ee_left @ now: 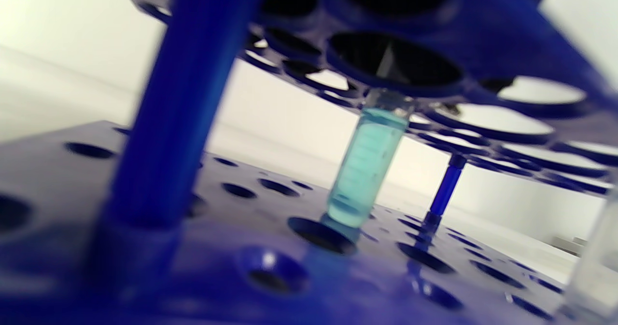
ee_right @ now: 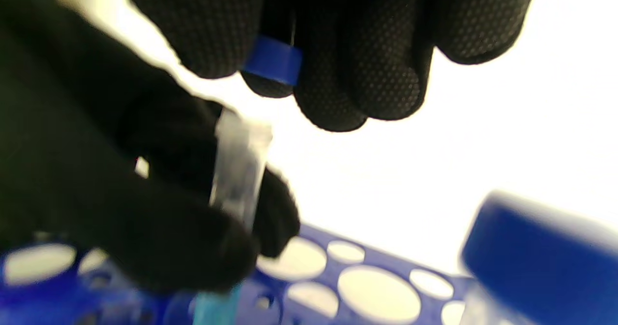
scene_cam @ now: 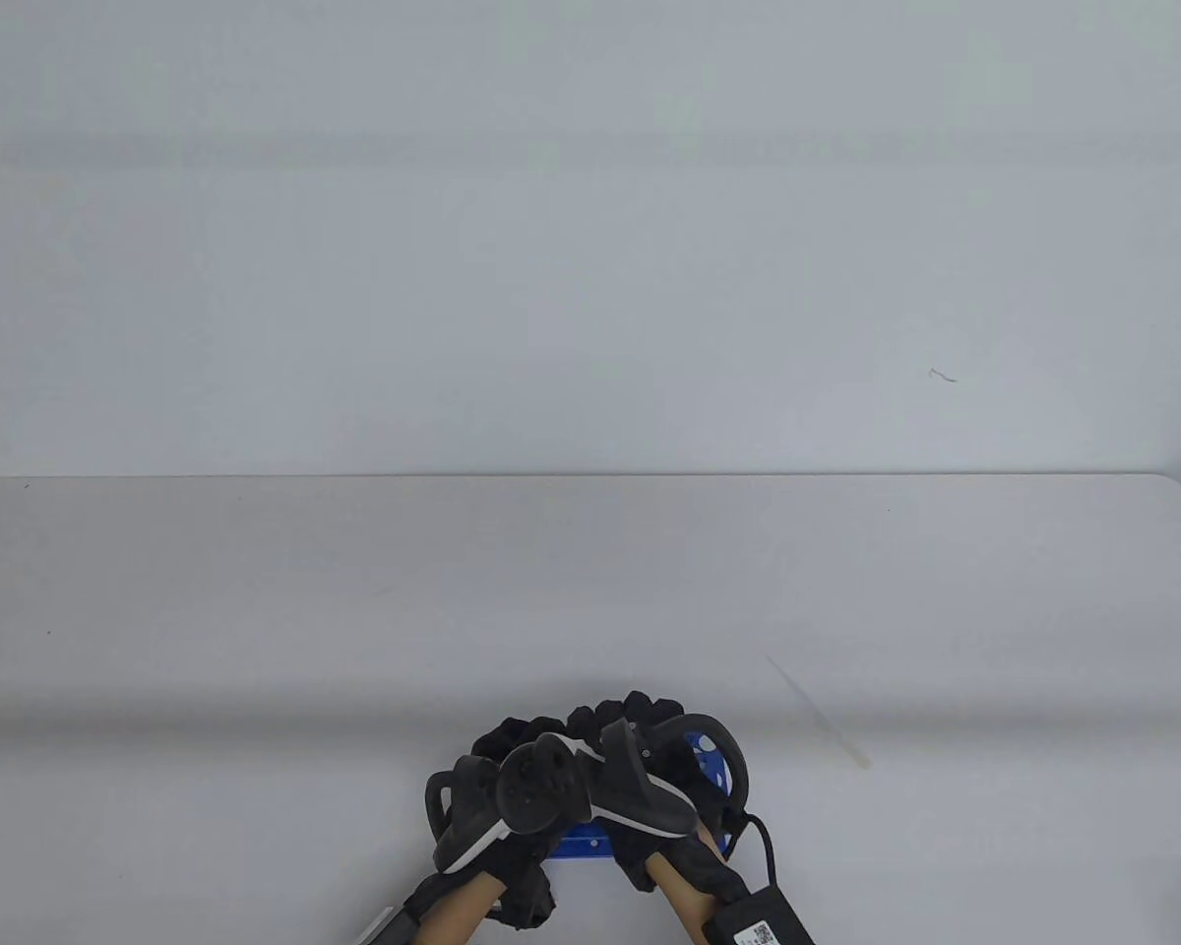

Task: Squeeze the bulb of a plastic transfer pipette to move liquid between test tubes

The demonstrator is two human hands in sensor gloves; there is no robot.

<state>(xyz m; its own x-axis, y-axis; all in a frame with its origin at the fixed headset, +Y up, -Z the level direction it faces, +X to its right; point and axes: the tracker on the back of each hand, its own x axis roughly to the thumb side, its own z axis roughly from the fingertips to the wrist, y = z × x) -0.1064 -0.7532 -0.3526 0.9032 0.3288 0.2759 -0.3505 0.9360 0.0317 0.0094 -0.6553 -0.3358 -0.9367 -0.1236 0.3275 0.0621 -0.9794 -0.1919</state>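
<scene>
Pipette (scene_cam: 819, 711) lies on the surface (scene_cam: 256, 610), right of both hands and apart from them; neither touches it. I see the right hand (scene_cam: 650, 778) with a blue cap (ee_right: 273, 59) pinched in its fingers (ee_right: 386, 64), which curl close together. Left hand (scene_cam: 497, 797) grips a clear test tube (ee_right: 239, 170) standing in the blue rack (ee_right: 376, 286); its fingers close round the upper part of the tube. Surface is pale grey, a plain white wall (scene_cam: 590, 246) behind. In the left wrist view the tube holds turquoise liquid (ee_left: 362, 170), its foot at a hole in the rack's base plate. A second tube with a blue cap (ee_right: 536, 262) stands at the right, blurred.
</scene>
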